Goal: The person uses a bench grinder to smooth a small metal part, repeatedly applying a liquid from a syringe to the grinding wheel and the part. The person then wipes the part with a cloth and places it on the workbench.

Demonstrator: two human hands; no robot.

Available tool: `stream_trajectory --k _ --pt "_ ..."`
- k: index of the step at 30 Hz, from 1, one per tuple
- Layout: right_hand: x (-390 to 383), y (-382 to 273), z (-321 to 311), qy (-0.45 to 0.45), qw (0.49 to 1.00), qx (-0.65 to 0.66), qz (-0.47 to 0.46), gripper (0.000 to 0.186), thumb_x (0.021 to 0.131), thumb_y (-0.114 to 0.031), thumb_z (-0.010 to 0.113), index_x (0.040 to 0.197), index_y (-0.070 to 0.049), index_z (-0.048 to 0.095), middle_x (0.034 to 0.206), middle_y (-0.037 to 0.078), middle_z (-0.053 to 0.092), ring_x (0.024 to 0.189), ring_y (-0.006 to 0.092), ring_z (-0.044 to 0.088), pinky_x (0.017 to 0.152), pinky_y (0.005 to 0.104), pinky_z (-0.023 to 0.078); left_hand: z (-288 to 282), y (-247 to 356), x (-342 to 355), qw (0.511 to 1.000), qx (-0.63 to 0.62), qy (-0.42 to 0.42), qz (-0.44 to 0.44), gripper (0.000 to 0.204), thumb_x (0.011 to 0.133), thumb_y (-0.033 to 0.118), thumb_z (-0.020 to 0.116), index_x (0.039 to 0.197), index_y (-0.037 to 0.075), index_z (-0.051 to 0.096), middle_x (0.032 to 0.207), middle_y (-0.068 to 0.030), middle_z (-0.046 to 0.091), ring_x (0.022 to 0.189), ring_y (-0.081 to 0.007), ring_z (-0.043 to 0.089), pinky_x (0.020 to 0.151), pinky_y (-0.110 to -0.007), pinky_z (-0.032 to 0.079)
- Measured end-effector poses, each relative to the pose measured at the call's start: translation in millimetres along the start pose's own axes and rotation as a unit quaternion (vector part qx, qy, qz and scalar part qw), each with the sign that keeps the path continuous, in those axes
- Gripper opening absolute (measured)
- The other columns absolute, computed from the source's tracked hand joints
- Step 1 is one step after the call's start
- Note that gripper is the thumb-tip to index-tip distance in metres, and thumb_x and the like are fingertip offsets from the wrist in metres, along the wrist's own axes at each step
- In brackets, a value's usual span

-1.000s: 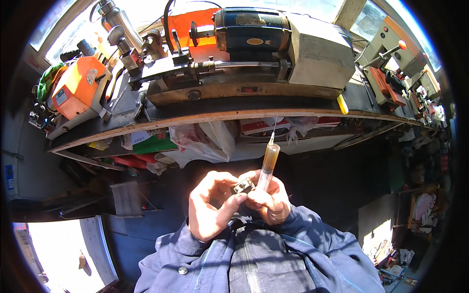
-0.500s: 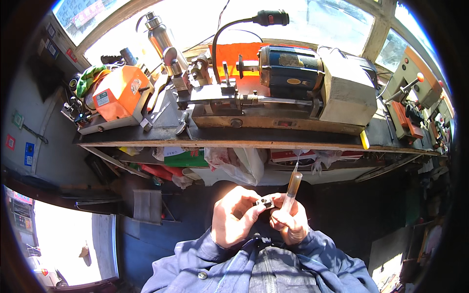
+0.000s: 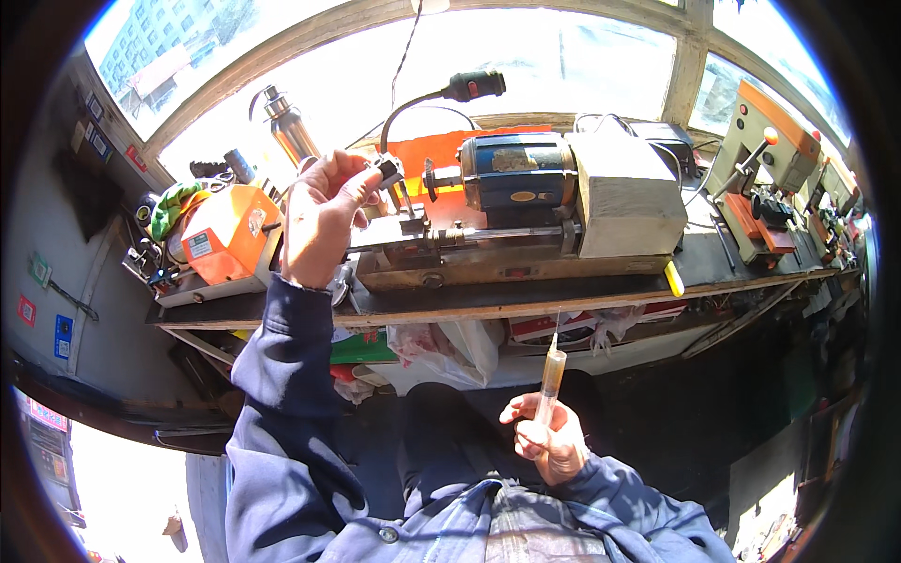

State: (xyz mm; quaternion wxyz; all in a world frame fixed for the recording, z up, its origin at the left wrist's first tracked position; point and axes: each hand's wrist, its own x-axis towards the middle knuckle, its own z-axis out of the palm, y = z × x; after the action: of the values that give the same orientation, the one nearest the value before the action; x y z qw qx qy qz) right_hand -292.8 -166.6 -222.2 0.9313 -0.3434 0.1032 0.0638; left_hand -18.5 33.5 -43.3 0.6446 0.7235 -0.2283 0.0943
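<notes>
My left hand is raised over the bench at the left end of the machine. Its thumb and fingers pinch a small dark metal block, which overlaps the machine's clamp area, so its outline is hard to make out. Low in front of my body, my right hand grips a clear syringe by its barrel. The syringe stands nearly upright, needle up, with amber liquid inside. Behind the left hand's block is the key-cutting machine with its blue motor and toothed wheel.
An orange-covered machine stands left on the bench, near a steel flask. A gooseneck lamp arches over the blue motor. At the right stands a machine with a red-knobbed lever. Plastic bags fill the shelf under the bench edge.
My left hand has moved up and left, away from my right hand, carrying the small metal block to the machine. The right hand stays low with the syringe. The view has shifted.
</notes>
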Motion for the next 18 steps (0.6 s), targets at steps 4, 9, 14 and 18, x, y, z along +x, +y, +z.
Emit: stream_trajectory --k 4,9,14,18 --pt "-1.0 -2.6 -5.9 -0.021 0.999 0.015 -0.024 0.054 0.082 -0.016 0.079 0.126 0.005 0.058 0.110 0.016 0.065 0.062 0.0068 0.050 0.057 0.0199 0.044 3.9 -9.6 21.5 0.998 0.061 -0.019 -0.008 0.011 0.095 0.007 0.067 0.101 -0.001 0.068 0.088 -0.0049 0.070 0.072 -0.0087 0.064 0.055 -0.022 0.049" --pt "-1.6 -3.8 -10.8 -0.027 0.999 0.008 -0.030 0.057 0.083 -0.020 0.079 0.127 0.006 0.056 0.110 0.016 0.064 0.062 0.0062 0.048 0.057 0.0197 0.043 2.2 -20.3 24.9 0.997 0.065 -0.025 -0.027 0.012 0.095 0.008 0.067 0.104 0.000 0.068 0.092 -0.0053 0.072 0.073 -0.0092 0.066 0.055 -0.021 0.050" --pt "-0.3 -2.9 -10.0 -0.040 0.999 0.013 -0.034 0.041 0.089 -0.012 0.072 0.125 0.003 0.058 0.109 0.016 0.064 0.059 0.0040 0.048 0.055 0.0208 0.042 1.1 -22.9 23.0 0.997 0.041 -0.043 -0.043 0.013 0.096 0.007 0.065 0.107 0.000 0.067 0.092 -0.0056 0.072 0.073 -0.0094 0.067 0.055 -0.021 0.050" --pt "-0.1 -2.5 -8.3 -0.044 0.998 0.020 -0.042 0.042 0.090 -0.012 0.071 0.126 0.004 0.057 0.109 0.016 0.064 0.059 0.0042 0.047 0.055 0.0205 0.042 -2.2 -20.2 23.2 0.996 0.064 -0.044 -0.044 0.013 0.097 0.008 0.062 0.108 0.000 0.066 0.092 -0.0065 0.070 0.074 -0.0104 0.068 0.054 -0.022 0.053"
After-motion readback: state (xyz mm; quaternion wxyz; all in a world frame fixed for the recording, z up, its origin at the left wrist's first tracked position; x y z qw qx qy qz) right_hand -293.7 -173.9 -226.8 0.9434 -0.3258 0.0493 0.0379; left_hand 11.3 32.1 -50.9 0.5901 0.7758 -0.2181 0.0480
